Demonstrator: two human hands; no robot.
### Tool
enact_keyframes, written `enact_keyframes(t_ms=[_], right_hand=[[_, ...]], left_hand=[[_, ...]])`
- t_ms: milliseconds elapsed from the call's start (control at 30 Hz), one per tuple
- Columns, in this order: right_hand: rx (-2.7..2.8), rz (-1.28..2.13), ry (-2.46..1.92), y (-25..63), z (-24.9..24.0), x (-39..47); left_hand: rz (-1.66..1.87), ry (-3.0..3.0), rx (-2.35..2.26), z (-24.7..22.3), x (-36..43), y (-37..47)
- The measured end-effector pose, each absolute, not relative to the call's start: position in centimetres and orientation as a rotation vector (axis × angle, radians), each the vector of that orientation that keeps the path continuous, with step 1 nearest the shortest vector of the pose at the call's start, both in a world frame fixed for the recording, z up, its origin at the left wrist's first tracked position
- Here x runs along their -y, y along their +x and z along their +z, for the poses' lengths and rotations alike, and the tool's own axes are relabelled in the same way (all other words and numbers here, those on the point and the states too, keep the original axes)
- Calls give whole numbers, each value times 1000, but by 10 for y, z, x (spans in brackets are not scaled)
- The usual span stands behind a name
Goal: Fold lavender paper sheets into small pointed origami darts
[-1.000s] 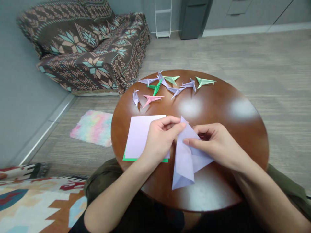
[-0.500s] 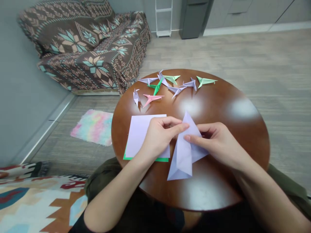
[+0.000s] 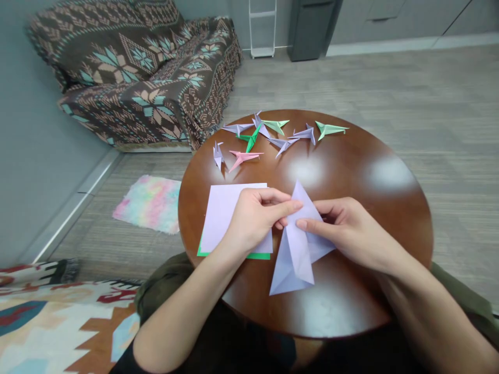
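A partly folded sheet of lilac origami paper (image 3: pixel 299 249) is held up over the front half of the round table, its narrow point upward and a loose flap hanging at its lower end. My left hand (image 3: pixel 262 212) pinches its upper left edge between thumb and fingers. On the other side, my right hand (image 3: pixel 343 226) grips the right edge, thumb in front and fingers behind. Under my left wrist lies a stack of square lilac paper (image 3: pixel 222 215), with a green sheet (image 3: pixel 259 255) showing below it. The fingers behind the paper are partly hidden.
Along the far edge of the brown table (image 3: pixel 374 208) lie several folded paper cranes, among them a pink one (image 3: pixel 245 158), a dark green one (image 3: pixel 249 139) and a pale green one (image 3: pixel 330 130). A patterned sofa (image 3: pixel 156 93) and a fluffy rug (image 3: pixel 150 205) are to the left.
The lower flap of the lilac paper has swung to the right and opened a little, showing more of the layer beneath. Both hands keep nearly the same place and grip.
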State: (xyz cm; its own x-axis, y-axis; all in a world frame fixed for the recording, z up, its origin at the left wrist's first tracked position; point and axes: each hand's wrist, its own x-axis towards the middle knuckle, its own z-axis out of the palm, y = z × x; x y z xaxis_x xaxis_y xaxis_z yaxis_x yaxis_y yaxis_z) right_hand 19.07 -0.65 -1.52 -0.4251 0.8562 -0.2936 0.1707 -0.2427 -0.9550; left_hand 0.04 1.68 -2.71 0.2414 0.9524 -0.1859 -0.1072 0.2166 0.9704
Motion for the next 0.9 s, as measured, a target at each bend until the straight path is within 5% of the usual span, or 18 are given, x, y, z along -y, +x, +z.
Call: enact_keyframes(t_ms=[900], right_hand=[[1577, 1730, -1239, 189, -15, 6]], left_hand=[[1023, 995, -1021, -24, -13, 6]])
